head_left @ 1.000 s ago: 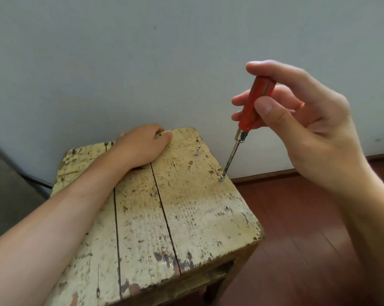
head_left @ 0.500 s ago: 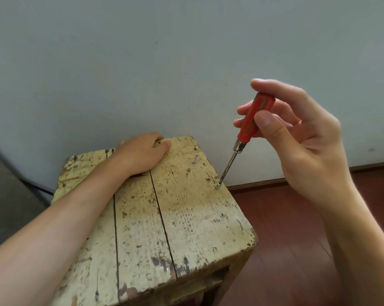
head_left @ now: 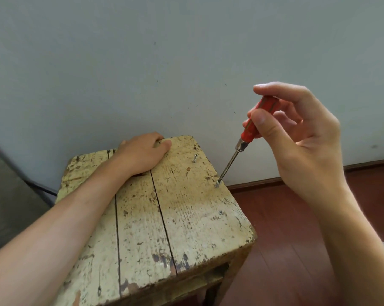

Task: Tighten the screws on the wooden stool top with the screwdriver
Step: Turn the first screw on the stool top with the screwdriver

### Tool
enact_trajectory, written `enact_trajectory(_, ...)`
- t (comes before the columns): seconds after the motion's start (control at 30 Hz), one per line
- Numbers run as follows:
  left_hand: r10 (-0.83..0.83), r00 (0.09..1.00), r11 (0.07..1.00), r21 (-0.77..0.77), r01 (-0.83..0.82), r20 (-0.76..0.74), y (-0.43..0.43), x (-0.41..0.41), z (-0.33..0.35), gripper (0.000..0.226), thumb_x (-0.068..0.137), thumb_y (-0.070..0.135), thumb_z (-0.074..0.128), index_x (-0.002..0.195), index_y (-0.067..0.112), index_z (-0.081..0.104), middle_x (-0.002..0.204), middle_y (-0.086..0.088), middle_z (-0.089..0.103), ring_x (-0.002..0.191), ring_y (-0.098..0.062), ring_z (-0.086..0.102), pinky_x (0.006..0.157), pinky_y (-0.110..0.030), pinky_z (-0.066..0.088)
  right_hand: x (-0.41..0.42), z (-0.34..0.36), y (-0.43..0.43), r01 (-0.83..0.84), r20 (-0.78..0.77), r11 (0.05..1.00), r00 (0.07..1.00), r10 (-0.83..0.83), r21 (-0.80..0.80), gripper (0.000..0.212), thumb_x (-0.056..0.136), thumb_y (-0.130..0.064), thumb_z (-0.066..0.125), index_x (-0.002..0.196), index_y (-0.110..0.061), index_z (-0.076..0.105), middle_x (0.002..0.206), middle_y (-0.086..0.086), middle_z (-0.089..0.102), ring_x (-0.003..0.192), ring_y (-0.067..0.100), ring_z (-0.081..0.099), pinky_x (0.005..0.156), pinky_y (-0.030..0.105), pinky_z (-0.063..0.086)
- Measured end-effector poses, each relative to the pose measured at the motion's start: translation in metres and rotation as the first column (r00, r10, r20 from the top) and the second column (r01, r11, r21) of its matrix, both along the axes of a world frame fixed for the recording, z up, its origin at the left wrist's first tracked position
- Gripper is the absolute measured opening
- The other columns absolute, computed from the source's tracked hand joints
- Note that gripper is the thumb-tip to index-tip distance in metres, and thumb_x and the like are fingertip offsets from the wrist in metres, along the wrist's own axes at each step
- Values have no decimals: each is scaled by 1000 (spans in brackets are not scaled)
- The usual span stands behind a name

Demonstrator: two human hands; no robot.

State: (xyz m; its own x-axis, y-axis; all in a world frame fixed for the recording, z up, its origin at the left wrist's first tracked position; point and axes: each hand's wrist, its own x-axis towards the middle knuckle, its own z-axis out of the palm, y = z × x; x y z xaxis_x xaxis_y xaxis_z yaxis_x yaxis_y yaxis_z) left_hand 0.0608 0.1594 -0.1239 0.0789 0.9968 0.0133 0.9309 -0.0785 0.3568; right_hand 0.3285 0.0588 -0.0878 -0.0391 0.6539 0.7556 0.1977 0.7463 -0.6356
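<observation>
A worn, cream-painted wooden stool top (head_left: 186,217) made of three planks fills the lower middle. My right hand (head_left: 301,146) pinches the red handle of a small screwdriver (head_left: 250,131), tilted, with its tip set on a screw (head_left: 217,185) near the stool's right edge. A second screw (head_left: 194,159) sticks up, leaning, near the far right corner. A third screw (head_left: 220,212) sits almost flush further forward. My left hand (head_left: 142,151) lies flat over the stool's far edge, its fingers curled over that edge.
A pale grey wall (head_left: 164,62) stands right behind the stool. Dark red wooden floor (head_left: 286,228) and a brown skirting board (head_left: 363,165) lie to the right. A dark cable (head_left: 43,188) and a grey surface (head_left: 10,206) are at the left.
The view has tilted up a little, so stool and hands sit lower in frame. My right hand has turned on the handle, its fingers spread wider; the tip stays on the same screw.
</observation>
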Motion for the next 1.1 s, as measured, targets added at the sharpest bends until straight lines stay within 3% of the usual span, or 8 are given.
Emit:
enact_trajectory(0.1,-4,1000,1000,1,4,-3,0,1,-1,52,103,57,33,139,26,54,140,3,58,129,-24,52,113,-50,34,-1,-2,-2,15,-13,1000,1000,-15,-1,31,106,-13,68,133,-26,66,104,10,70,88,23,78,85,31,62)
enact_trajectory(0.23,-5,1000,1000,8,5,1,0,2,-2,50,103,56,33,137,27,55,138,3,60,128,-24,53,112,-50,34,9,-3,-4,-47,23,998,999,48,-51,39,108,-5,61,146,-16,61,123,8,74,106,26,78,98,32,59)
enact_trajectory(0.5,-21,1000,1000,5,21,20,2,-1,-2,48,103,56,34,134,27,57,136,3,61,126,-24,54,112,-51,36,14,-1,-6,-107,84,994,991,107,-12,43,108,0,60,148,-13,55,118,22,71,108,31,76,99,36,60)
enact_trajectory(0.7,-22,999,1000,4,22,29,3,-1,-4,48,103,56,35,134,28,57,136,2,60,127,-26,53,111,-51,36,7,-4,-5,28,63,998,998,-31,52,36,104,-10,71,138,-17,61,107,3,72,88,20,79,87,34,61)
enact_trajectory(0.83,-22,999,1000,5,22,28,3,-2,-4,48,103,56,35,134,27,57,135,3,61,126,-25,54,111,-51,37,4,-4,-6,82,44,996,995,-84,40,35,102,-15,74,135,-19,64,104,-9,71,88,19,80,84,26,58)
enact_trajectory(1.1,-18,1000,1000,2,18,24,2,-1,-4,49,103,57,34,135,27,56,135,4,60,126,-24,53,111,-52,36,0,-4,-9,155,6,988,988,-156,12,37,97,-25,81,131,-25,68,102,-15,74,95,24,78,84,36,61)
